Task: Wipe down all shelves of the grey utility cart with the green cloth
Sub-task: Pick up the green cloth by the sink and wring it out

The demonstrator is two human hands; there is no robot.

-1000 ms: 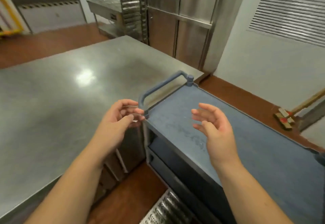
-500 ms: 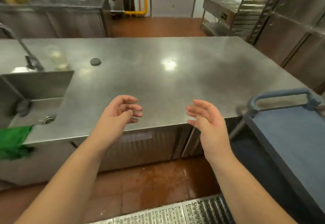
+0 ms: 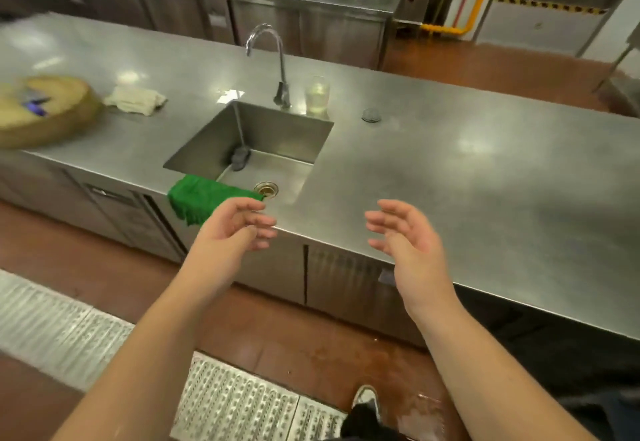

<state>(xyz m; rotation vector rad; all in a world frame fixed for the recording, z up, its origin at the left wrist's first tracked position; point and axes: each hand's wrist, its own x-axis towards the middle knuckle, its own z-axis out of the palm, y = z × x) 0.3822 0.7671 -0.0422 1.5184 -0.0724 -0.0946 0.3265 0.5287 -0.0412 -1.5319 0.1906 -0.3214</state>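
Hovering just in front of the sink (image 3: 311,149) edge, the left hand (image 3: 232,232) is seen with its fingers loosely curled and parted; nothing is held and nothing is touched by it. The right hand (image 3: 405,236) is carried at about the same height, further to the right of the sink, over the bare counter (image 3: 485,177) edge, fingers likewise relaxed and holding nothing.

The green cloth (image 3: 197,198) is draped over the near rim of the sink at its left corner, part lying on the rim and part hanging down the cabinet front. It lies just beyond and slightly left of the left hand, its long axis running along the rim. The left hand is judged the nearer by far, so a short reach forward and left would probably be called for, with the fingers closed over the bunched fold on the rim.

The grey utility cart is not in view, so no shelf can be judged wiped.
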